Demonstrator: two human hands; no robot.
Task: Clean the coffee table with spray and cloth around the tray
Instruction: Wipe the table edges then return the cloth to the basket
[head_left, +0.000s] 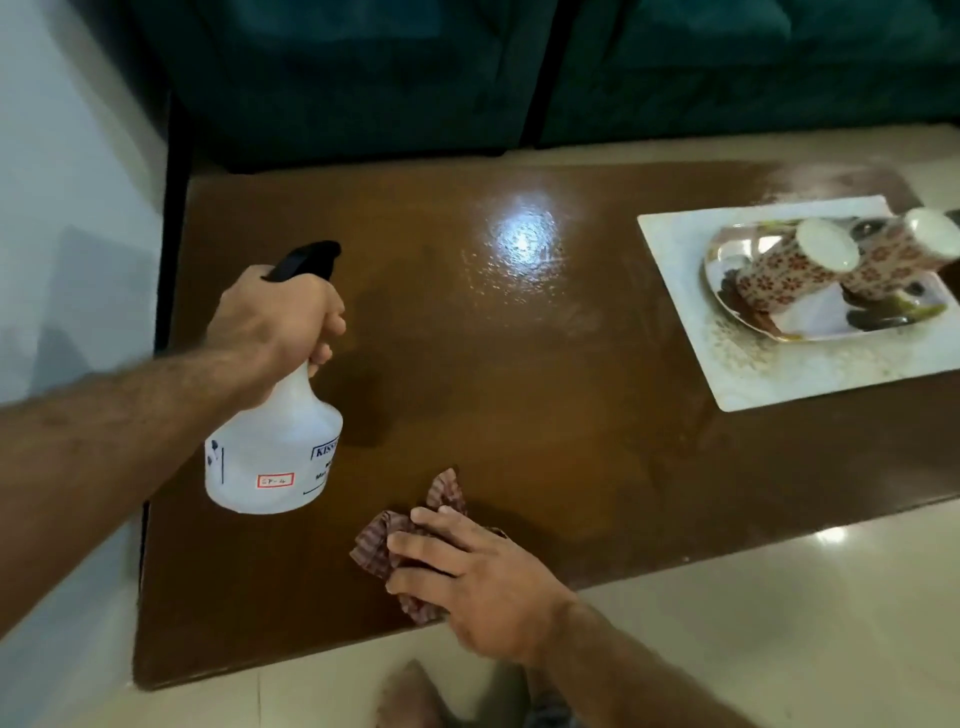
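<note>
My left hand (280, 317) grips the neck of a white spray bottle (275, 447) with a black trigger head, held above the left part of the glossy brown coffee table (519, 395). My right hand (467, 577) lies on a crumpled brown checked cloth (400, 540) near the table's front edge, fingers spread over it and slightly curled into the fabric. A white rectangular tray (748, 374) sits at the table's right end.
On the tray rests a shiny plate (831, 322) with two flower-patterned cups (779, 275) upside down on it. A dark green sofa (363, 73) stands behind the table. Pale tiled floor (779, 623) surrounds it. A foot shows at the bottom edge.
</note>
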